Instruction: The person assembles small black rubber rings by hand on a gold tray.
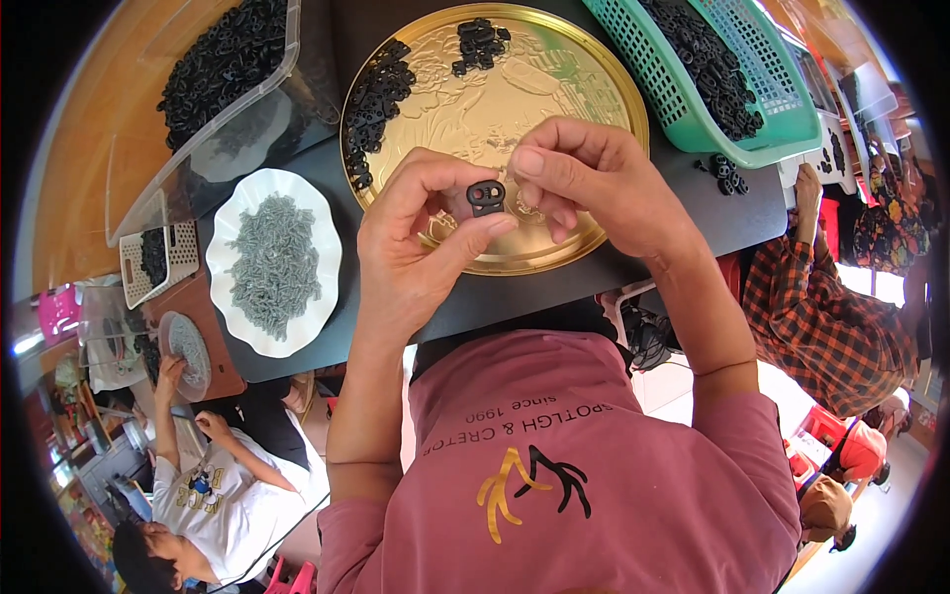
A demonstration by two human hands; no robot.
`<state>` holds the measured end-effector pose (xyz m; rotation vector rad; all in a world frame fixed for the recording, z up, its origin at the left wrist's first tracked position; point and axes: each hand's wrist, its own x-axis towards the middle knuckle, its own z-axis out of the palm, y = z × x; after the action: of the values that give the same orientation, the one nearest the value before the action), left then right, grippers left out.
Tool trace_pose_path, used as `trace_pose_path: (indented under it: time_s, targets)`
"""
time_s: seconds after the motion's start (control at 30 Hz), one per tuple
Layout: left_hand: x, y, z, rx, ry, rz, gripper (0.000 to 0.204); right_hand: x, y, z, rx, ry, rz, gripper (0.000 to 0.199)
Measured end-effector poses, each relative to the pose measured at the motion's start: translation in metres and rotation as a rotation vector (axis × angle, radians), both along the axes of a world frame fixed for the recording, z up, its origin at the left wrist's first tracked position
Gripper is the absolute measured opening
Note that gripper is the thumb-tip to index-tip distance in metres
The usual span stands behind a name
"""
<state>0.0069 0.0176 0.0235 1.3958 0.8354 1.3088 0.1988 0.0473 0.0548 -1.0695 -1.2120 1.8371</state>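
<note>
Between thumb and forefinger, my left hand (411, 233) grips a small black two-hole cord lock (486, 197) over the front of a round gold tray (534, 259). Just to its right, my right hand (594, 183) has thumb and forefinger pressed together; whether anything is in that pinch is too small to tell. The two hands are close but apart. On the tray, a row of black plastic parts (379, 99) lines the left side, and a smaller cluster of black parts (481, 46) lies at the far edge. My fingers cover the tray's near middle.
Left of the tray, a scalloped white dish (226, 213) holds many small metal springs (277, 267). A clear bin (213, 188) of black parts stands behind it. A green basket (683, 124) is at the far right, with loose black parts (727, 178) beside it. Other people sit on both sides.
</note>
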Motion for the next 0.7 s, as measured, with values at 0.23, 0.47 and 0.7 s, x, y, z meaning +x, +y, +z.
trace_pose_path:
  time_s: [0.23, 0.47, 0.7]
  targets:
    - [-0.001, 0.0, -0.002, 0.099, 0.124, 0.038, 0.029, -0.011, -0.013, -0.003, -0.059, 0.047, 0.021, 0.029]
    - [-0.002, 0.0, -0.001, 0.137, 0.12, 0.069, 0.026, -0.017, -0.02, -0.012, 0.021, 0.101, -0.005, 0.027]
    - [-0.006, 0.001, -0.009, 0.193, 0.158, 0.082, 0.026, -0.021, -0.022, -0.016, 0.022, 0.182, -0.007, 0.026]
